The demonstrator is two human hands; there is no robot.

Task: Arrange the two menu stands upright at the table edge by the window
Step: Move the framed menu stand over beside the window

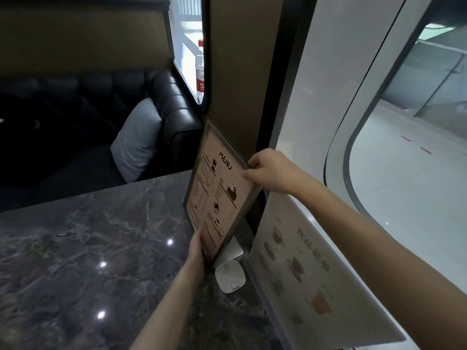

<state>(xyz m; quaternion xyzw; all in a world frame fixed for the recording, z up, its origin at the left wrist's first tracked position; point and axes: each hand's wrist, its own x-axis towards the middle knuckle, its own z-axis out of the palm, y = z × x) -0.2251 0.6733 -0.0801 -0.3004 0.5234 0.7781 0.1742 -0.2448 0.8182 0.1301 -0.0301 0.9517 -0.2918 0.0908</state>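
Both hands held the framed menu stand (217, 195) at the table's window edge.

The framed menu stand leaned tilted over the dark marble table (88, 236), its lower corner near a small white device (230, 276); the left hand (198, 246) held a closed grip on its lower edge; the right hand (270, 170) pinched its upper right edge; just right of it, the second menu stand (303, 279), a clear sheet, stood against the window (404, 173); beyond it sat a black sofa (174, 104) with a grey cushion (136, 140).
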